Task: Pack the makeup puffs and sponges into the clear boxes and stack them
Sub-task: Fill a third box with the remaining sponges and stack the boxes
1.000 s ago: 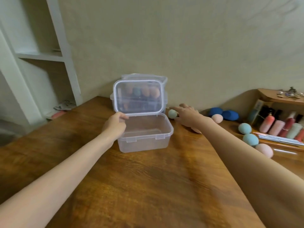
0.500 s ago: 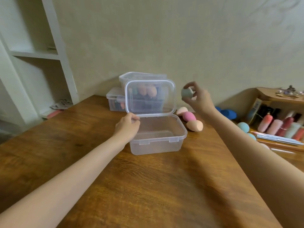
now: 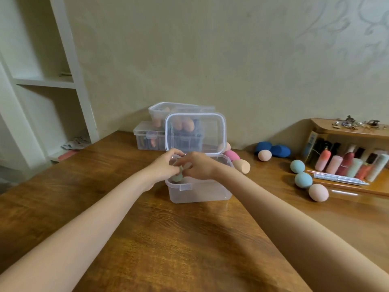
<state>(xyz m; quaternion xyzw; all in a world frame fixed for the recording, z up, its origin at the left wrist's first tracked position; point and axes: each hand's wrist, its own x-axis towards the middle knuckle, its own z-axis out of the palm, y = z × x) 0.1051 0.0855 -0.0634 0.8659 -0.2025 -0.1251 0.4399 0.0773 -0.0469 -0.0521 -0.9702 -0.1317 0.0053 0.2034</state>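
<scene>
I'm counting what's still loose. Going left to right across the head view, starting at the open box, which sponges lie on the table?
open clear box → pink sponge → peach sponge → small peach sponge → dark blue sponge → teal sponge → large peach sponge

Open box [image 3: 200, 190] sits mid-counter [image 3: 147, 239], lid [image 3: 194, 131] upright at its back. Behind it, two boxes [image 3: 147, 135] stacked against the wall. Sponges [image 3: 303, 179] lie to the right, bottles [image 3: 347, 163] beyond them. Shelf [image 3: 44, 81] stands far left.
</scene>
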